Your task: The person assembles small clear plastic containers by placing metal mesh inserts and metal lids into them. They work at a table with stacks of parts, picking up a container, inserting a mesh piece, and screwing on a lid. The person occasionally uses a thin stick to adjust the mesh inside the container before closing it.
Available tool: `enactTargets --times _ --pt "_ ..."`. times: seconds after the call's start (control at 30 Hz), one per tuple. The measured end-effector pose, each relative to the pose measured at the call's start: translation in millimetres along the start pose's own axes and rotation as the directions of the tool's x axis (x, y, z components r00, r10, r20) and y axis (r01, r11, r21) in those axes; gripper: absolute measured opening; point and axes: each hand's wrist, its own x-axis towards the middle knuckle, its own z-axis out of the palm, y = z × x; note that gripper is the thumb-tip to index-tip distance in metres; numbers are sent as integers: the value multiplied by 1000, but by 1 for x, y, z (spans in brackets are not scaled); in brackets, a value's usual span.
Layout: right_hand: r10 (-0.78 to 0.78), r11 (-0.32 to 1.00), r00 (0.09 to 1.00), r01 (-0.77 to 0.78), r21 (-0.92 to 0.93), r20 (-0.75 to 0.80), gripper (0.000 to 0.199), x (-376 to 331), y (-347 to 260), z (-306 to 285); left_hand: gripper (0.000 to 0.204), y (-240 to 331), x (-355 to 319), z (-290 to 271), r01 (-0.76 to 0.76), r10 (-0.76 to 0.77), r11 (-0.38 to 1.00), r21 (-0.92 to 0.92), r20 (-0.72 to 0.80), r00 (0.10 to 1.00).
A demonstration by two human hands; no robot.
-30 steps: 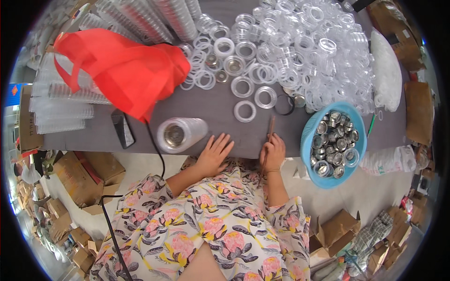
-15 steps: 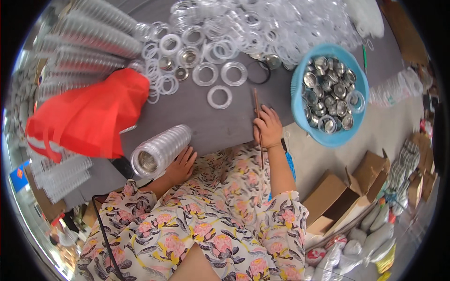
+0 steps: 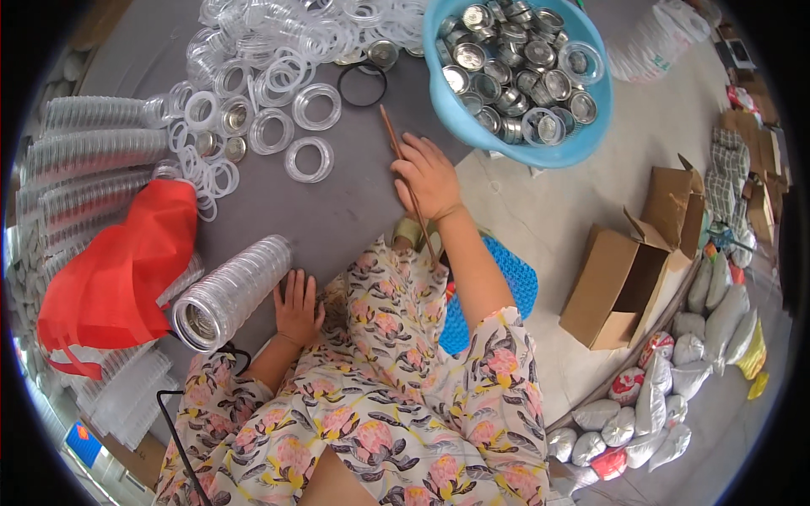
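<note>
My left hand [image 3: 297,308] lies at the table's near edge with its fingers stretched out, holding nothing. Beside it, to the left, a tilted stack of clear plastic rings [image 3: 232,291] has a round metal piece [image 3: 201,320] at its near end. My right hand [image 3: 429,179] rests by the table's edge, closed on a thin brown stick [image 3: 391,131] that sticks out ahead of the fingers and back toward my lap. Loose clear plastic rings [image 3: 309,159] and a black ring [image 3: 362,84] are on the dark table [image 3: 337,207] beyond my hands.
A blue basin [image 3: 515,153] of small metal tins stands at the far right. Red cloth [image 3: 126,270] covers part of the stacked clear plastic pieces [image 3: 93,152] on the left. A heap of clear rings [image 3: 278,34] lies behind. Cardboard boxes [image 3: 601,291] stand on the floor at right.
The view has swung to the right, so the table's things appear farther left. Both hands keep about the same places at the table edge, the right still with the stick.
</note>
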Motion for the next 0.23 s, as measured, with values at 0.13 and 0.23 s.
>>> enactTargets --times 0.13,0.23 --pt "174 980 978 -183 -74 -111 28 -32 -20 3 72 -6 3 9 -2 2 1000 15 -24 1000" --pt "333 932 936 -346 -110 -117 29 -92 -40 -9 74 -12 -2 18 -1 3 1000 25 -51 999"
